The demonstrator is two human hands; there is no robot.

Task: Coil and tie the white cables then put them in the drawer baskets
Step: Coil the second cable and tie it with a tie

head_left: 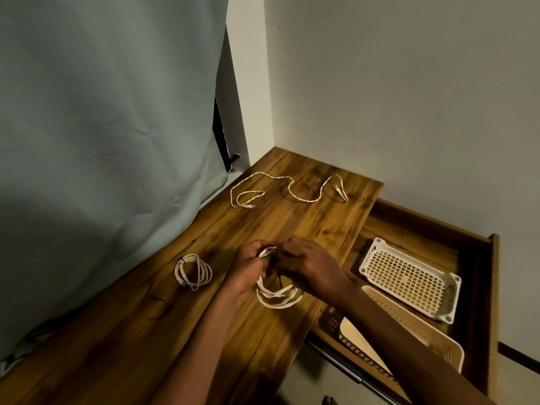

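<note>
A coiled white cable (277, 296) lies between my hands on the wooden desk (263, 223). My left hand (248, 267) grips the top of the coil. My right hand (309, 264) pinches a thin dark tie at that same spot; its fingertips are hidden. A second white cable (193, 271), coiled and bound with a dark tie, rests to the left. A third white cable (289, 190) sprawls uncoiled at the far end of the desk. In the open drawer (479, 258) on the right sit a white mesh basket (409, 279) and a beige basket (409, 325).
A grey curtain (102, 141) hangs along the desk's left edge. A white wall (409, 97) stands behind the desk and drawer. My right forearm crosses over the beige basket. A dark basket corner (330, 321) shows under the desk edge.
</note>
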